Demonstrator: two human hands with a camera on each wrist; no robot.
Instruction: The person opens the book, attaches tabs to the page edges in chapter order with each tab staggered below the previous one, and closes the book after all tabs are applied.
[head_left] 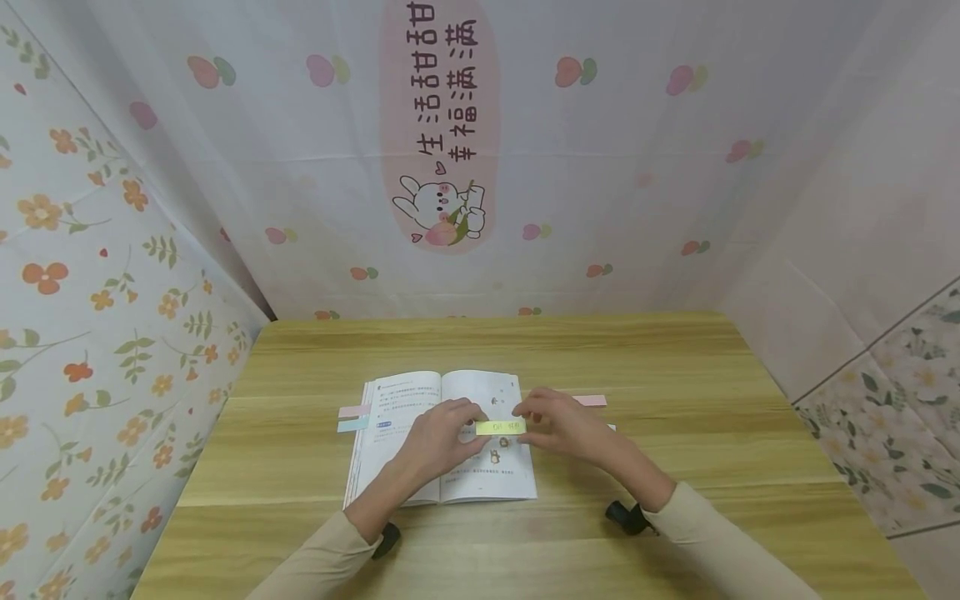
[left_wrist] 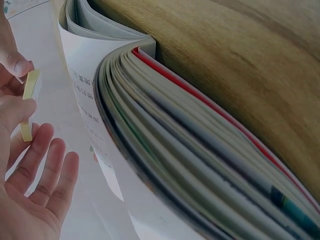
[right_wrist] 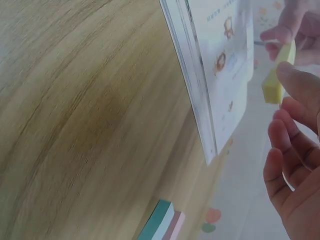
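Observation:
A yellow sticky-note pad (head_left: 501,427), a narrow strip with handwriting on its top sheet, is held level over the right page of an open book (head_left: 468,487). My left hand (head_left: 444,437) pinches its left end between thumb and fingers. At the other end, my right hand (head_left: 566,427) pinches it with thumb and forefinger. In the right wrist view the thick end of the pad (right_wrist: 271,90) shows by the right thumb, the other fingers (right_wrist: 275,170) loosely bent below. Pink (head_left: 352,411) and light blue (head_left: 352,424) sticky tabs jut from the book's left edge.
Right of the book lies a pink sticky-note pad (head_left: 591,401), with a teal-sided pad (right_wrist: 156,220) beside it, mostly hidden by the right hand in the head view. The wooden table (head_left: 652,350) meets a printed cloth (head_left: 570,208) at its back edge.

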